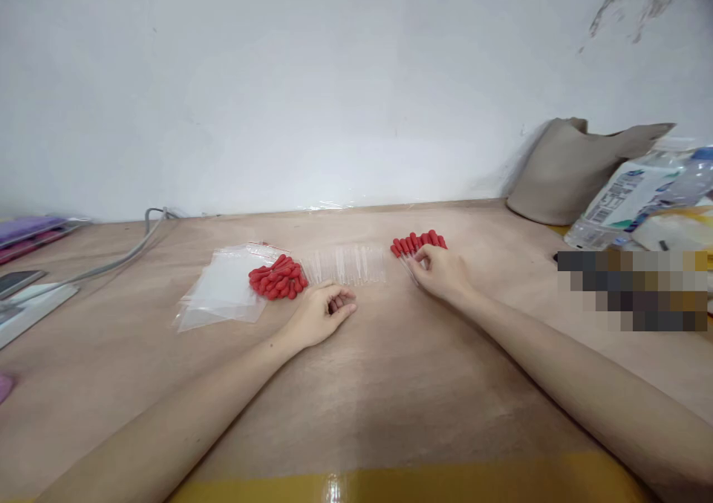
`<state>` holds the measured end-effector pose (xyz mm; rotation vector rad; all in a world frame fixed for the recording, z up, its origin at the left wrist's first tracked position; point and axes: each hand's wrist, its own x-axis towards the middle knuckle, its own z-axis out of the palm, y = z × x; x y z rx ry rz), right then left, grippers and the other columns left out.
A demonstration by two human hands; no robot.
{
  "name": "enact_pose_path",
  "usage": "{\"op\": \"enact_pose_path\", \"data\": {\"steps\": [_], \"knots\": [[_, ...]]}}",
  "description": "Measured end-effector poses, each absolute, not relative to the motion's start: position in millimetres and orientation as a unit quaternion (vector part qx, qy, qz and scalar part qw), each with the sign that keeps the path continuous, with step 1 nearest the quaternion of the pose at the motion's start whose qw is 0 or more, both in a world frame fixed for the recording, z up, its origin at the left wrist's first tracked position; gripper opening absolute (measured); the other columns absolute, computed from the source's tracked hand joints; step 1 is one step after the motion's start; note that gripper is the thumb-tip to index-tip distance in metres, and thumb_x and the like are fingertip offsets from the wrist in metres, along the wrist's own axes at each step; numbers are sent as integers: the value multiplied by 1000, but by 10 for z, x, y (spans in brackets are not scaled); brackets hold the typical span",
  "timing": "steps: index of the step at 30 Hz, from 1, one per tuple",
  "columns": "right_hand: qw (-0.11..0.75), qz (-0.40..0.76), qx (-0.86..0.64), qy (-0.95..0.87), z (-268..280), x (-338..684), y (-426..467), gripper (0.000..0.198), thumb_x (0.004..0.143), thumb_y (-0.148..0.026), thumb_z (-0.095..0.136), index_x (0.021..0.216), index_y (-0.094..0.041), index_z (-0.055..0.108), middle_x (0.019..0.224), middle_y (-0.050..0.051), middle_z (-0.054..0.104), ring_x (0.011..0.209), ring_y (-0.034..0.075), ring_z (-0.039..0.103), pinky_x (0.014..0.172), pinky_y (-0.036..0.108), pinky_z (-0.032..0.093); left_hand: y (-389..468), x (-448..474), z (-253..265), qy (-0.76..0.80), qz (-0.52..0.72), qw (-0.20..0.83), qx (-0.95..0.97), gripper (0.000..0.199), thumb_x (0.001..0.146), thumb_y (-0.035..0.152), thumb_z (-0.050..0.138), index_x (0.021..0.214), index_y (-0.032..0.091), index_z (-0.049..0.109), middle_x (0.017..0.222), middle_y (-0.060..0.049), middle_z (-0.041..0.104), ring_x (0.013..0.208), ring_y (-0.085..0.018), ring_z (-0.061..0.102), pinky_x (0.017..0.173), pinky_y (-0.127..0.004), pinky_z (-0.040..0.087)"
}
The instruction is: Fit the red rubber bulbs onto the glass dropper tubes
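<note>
Red rubber bulbs (pixel 278 278) lie heaped on clear plastic bags (pixel 220 287) at the left. Beside them is a row of thin clear tubes (pixel 345 264) on the table. My left hand (pixel 323 313) rests just in front of the tubes, fingers loosely curled, thumb apart from them, holding nothing that I can see. Farther right, several droppers with red bulbs (pixel 420 241) lie side by side. My right hand (pixel 437 271) is at their near edge, thumb and fingers closed on a dropper (pixel 409 267) with a clear stem; the other stems are partly hidden behind this hand.
A grey-brown bag or pouch (pixel 557 172) leans on the wall at the right, with plastic bottles (pixel 618 198) in front. A grey cable (pixel 119 256), a phone-like dark object (pixel 21 283) and purple packages (pixel 33 232) are at the left. Yellow tape (pixel 379 481) runs along the front edge.
</note>
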<state>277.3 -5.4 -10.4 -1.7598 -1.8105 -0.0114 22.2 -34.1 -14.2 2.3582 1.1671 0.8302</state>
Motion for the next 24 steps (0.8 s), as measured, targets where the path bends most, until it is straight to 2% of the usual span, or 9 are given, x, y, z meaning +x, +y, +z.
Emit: {"op": "enact_pose_path", "data": {"steps": [3,8,13,16,19,22,24], "knots": [[256,8,-646,-719,-47,2487,-38,20,78,-32,46,81,-18,60,76,5,64,70,18,58,60,26,37,-341,222,-138,412,296,187,841,16,77,25,56,87,16,63,77,-3,58,63,-12,55,61,-25,46],[160,62,-710,-683,34,2212,234,27,74,-22,49,96,-11,60,94,15,63,85,25,60,62,29,42,-342,212,-153,409,298,187,842,16,77,24,56,88,15,63,77,-3,58,63,-12,54,61,-25,46],[112,103,-719,-678,26,2142,464,27,65,-13,58,91,-9,64,87,18,64,78,26,62,56,28,44,-385,238,-163,401,308,176,845,17,79,25,54,90,16,62,77,-3,58,61,-11,52,58,-23,44],[94,105,-718,-681,31,2127,463,30,63,-10,59,93,-8,64,85,18,64,77,26,62,57,29,44,-336,189,-43,416,337,113,837,16,80,28,52,88,17,61,79,-3,59,65,-12,53,59,-23,42],[93,86,-705,-698,80,2133,332,30,67,-9,55,97,-7,61,85,18,63,79,26,61,59,29,44,-111,-19,201,480,373,24,793,20,80,34,51,73,16,57,73,-3,59,67,-15,53,60,-25,41],[108,48,-689,-715,130,2176,112,35,72,-6,47,106,-5,54,92,20,60,81,25,59,62,30,42,261,-343,435,549,286,-33,784,22,78,36,50,72,16,56,75,-5,60,71,-18,55,64,-27,42],[118,-3,-675,-729,125,2228,-40,35,73,-4,43,106,-4,53,97,21,57,83,26,56,65,32,40,512,-538,517,586,184,-9,789,18,75,29,49,84,16,58,86,-6,63,77,-19,57,67,-27,42]]}}
